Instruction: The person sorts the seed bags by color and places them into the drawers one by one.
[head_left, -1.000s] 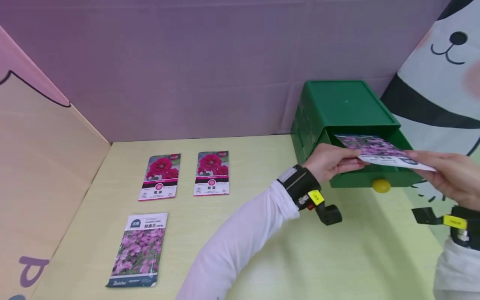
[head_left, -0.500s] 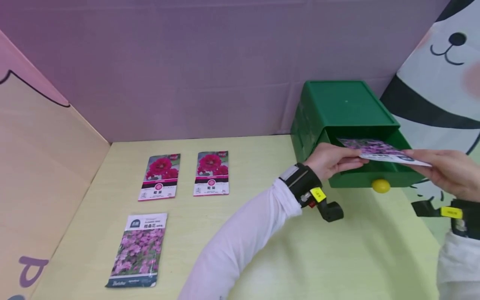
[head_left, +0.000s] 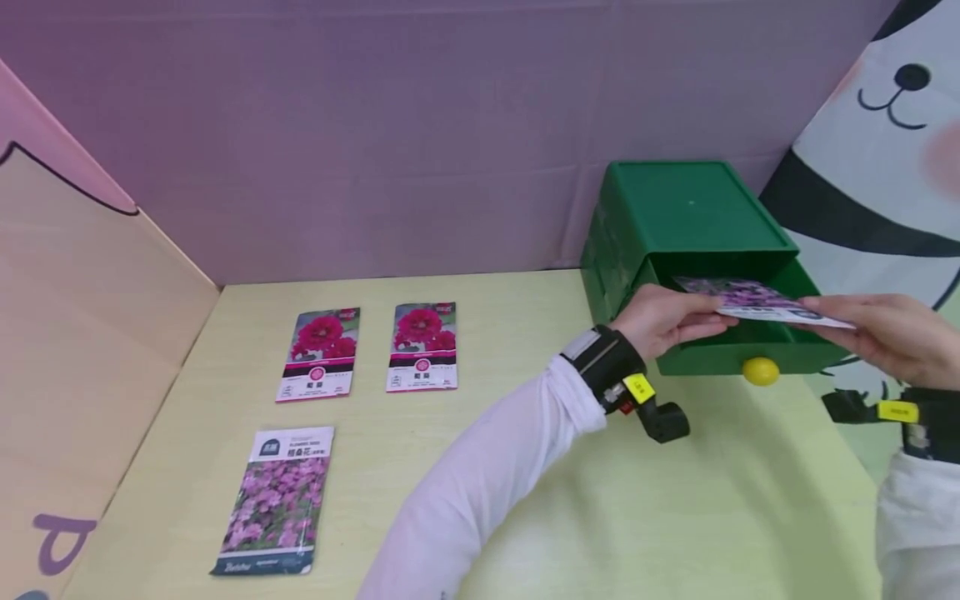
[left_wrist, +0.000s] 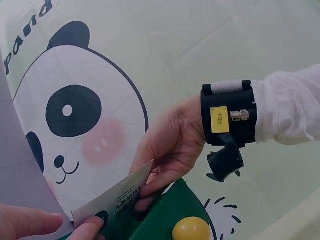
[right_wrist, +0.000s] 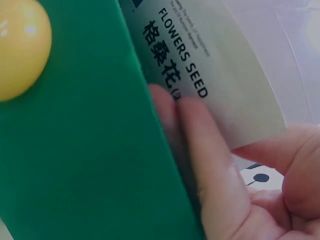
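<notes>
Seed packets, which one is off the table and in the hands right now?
The purple-flower packet over the green drawer, held by both hands; the other three lie flat on the table.

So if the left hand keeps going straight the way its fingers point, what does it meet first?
Probably the right hand. The left hand points rightward along the seed packet that both hold over the open green drawer; depth is hard to judge.

Well left of the grip, two red-flower seed packets (head_left: 318, 353) (head_left: 422, 346) lie side by side on the desk (head_left: 525, 483). A purple-flower packet (head_left: 279, 500) lies nearer, below them. A panda-print panel (head_left: 877, 167) stands right of the grip.
</notes>
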